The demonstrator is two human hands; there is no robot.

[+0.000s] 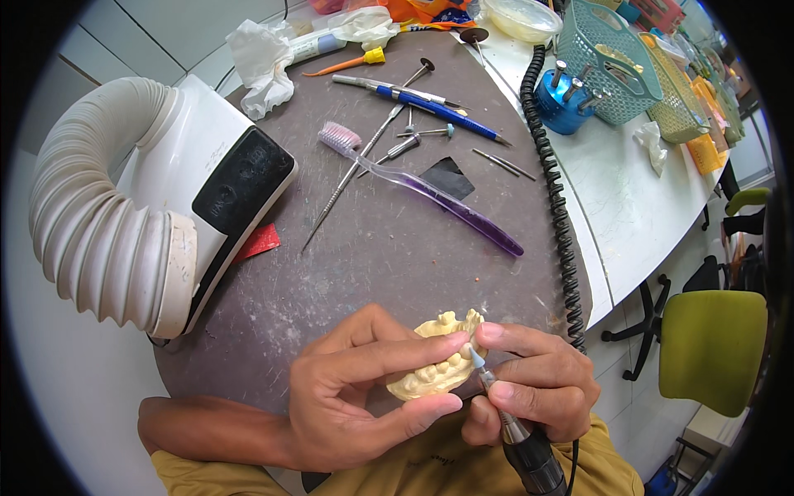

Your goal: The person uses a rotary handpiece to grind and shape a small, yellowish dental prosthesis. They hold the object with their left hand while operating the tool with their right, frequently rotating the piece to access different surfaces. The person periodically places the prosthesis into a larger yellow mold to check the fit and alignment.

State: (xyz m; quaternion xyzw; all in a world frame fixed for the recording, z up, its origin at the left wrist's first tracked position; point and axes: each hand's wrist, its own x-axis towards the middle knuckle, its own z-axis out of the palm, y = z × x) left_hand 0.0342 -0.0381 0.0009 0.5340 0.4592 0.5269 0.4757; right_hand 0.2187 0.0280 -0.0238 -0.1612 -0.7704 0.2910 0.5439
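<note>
A cream-coloured dental cast point(423, 383) with a row of teeth is held low in front of my body, near the table's front edge. My left hand point(356, 388) grips it from the left, thumb below and fingers over the top, hiding part of it. In my right hand point(538, 376) is a dental handpiece point(529, 455) with a black body and metal neck. Its pointed blue-grey tip point(477, 358) is at a tooth on the cast's right side. My right index fingertip rests against the cast beside the tip.
On the left stands a white suction unit point(178, 149) with a ribbed hose point(91, 215). A purple toothbrush point(447, 202), a blue pen-like tool point(447, 114) and a metal probe point(351, 174) lie ahead. A black coiled cord point(556, 198) runs along the right, near a blue bur stand point(565, 103).
</note>
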